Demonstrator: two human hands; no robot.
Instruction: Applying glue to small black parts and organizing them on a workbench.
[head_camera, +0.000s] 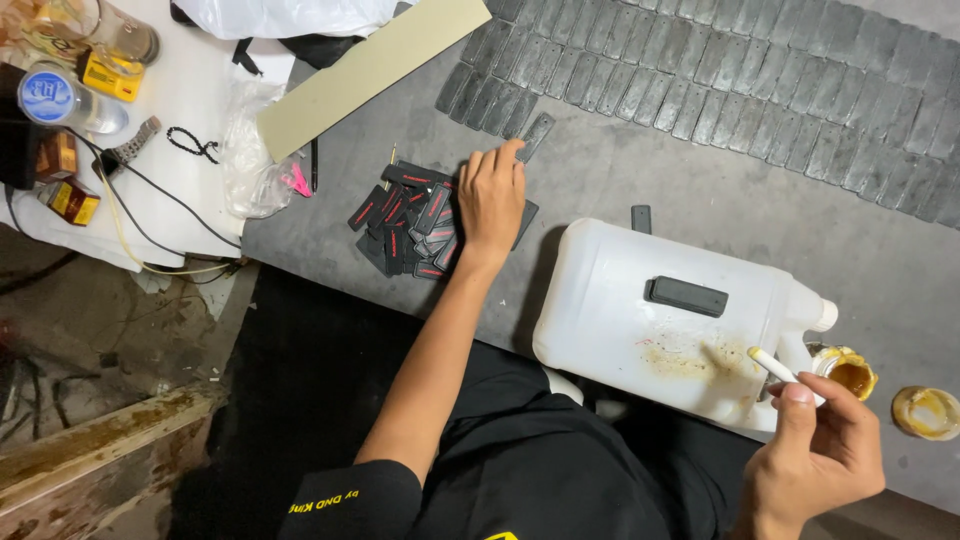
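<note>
While the left hand (492, 195) rests open, fingers spread, on the pile of black tags (405, 220), one grey tag (535, 136) touches its fingertips. Closed, the right hand (815, 450) grips a white brush (772, 365) above the white jerrycan (640, 320).

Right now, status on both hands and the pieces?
Left hand resting on pile of black pieces. Right hand holding white stick over white jug. One piece on jug. Glue jar open alongside.

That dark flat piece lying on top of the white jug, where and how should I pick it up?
Pinch the dark flat piece across its two long edges, coming straight down from above. It lies flat on the white jug, clear all round, so the narrow width suits a thumb-and-finger grip. The left hand rests on the pile; the right hand holds a brush.
</note>
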